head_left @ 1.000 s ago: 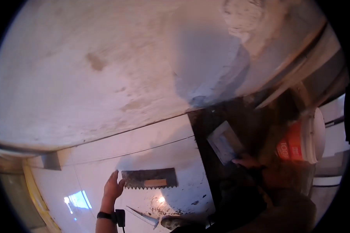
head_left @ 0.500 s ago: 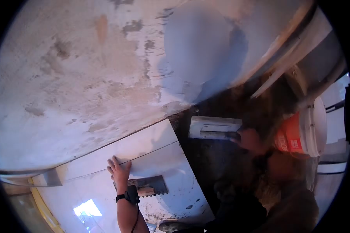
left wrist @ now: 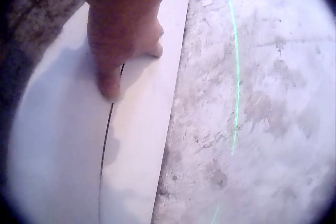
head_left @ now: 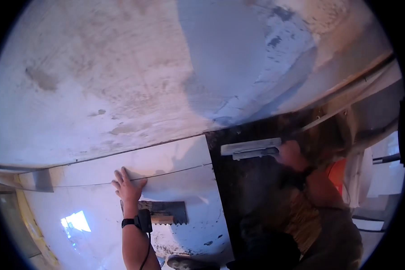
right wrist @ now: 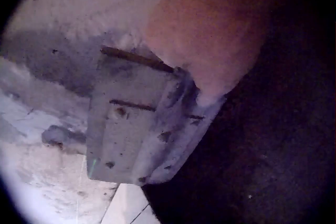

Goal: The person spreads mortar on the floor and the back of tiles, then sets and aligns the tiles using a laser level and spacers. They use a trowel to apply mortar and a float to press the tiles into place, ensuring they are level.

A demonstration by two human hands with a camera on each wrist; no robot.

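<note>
My left hand (head_left: 128, 189) rests with spread fingers on the white tiles (head_left: 184, 189), close to the dark joint between two of them. In the left wrist view its fingertips touch down at that joint. Below this hand a notched trowel (head_left: 177, 209) with a wooden handle lies on the tiles, partly hidden by the wrist. Off to the right, my right hand (head_left: 291, 155) grips the handle of a flat rectangular trowel (right wrist: 126, 129), held over the dark floor (head_left: 238, 189) near the wall. The handle is partly hidden in the grip.
A patchy wall (head_left: 108, 90) rises behind the tiles, with a green laser line (left wrist: 237, 66) on it in the left wrist view. At the right stands an orange and white bucket (head_left: 353, 177), partly behind the right arm. A shoe (head_left: 191, 262) is at the bottom edge.
My left hand has moved from beside the notched trowel up to the tile joint and settled flat. The flat trowel has swung from steeply tilted to nearly level in view, close to the wall.
</note>
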